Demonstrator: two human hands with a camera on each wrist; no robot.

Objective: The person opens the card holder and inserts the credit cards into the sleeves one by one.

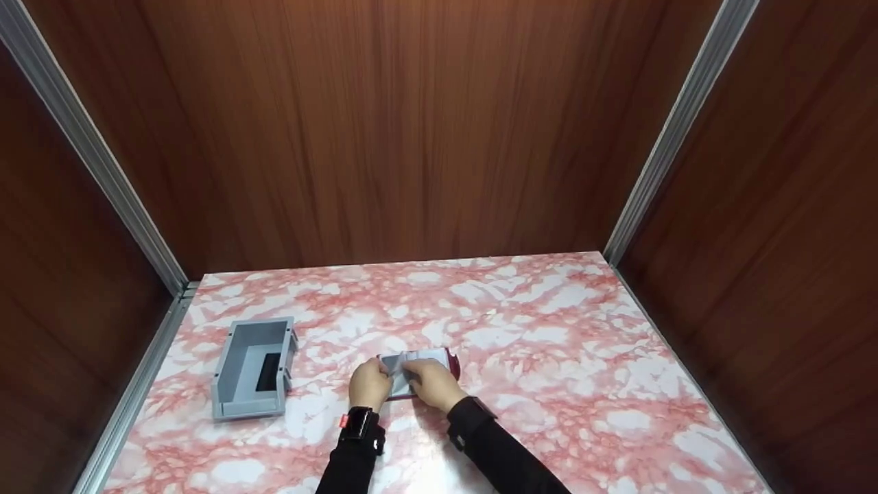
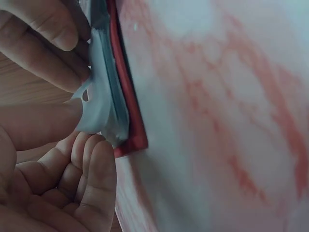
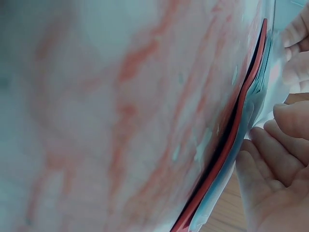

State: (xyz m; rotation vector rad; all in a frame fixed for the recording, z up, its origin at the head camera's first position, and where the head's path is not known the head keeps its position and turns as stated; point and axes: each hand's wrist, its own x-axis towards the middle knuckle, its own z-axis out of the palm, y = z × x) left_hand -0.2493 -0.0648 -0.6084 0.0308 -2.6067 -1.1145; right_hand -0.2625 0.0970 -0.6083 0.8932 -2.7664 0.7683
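A red-covered card holder [image 1: 429,355] with clear plastic sleeves lies on the table in front of me. My left hand [image 1: 370,385] is at its left end. In the left wrist view the left thumb [image 2: 53,118] presses a clear sleeve [image 2: 99,92], fingers curled below. My right hand [image 1: 437,384] reaches over the near side of the holder, thumb and fingers at the sleeves. In the right wrist view the red cover [image 3: 231,130] lies under a stack of sleeves, with the right hand [image 3: 280,169] beside them. The hands partly hide the sleeves' edges.
To the left stands a grey plastic bin [image 1: 236,370] with a black rectangular object [image 1: 268,372] inside. The table [image 1: 549,384] has a red-and-white marbled top. Brown wood-grain panels [image 1: 384,137] with metal posts enclose it at the back and sides.
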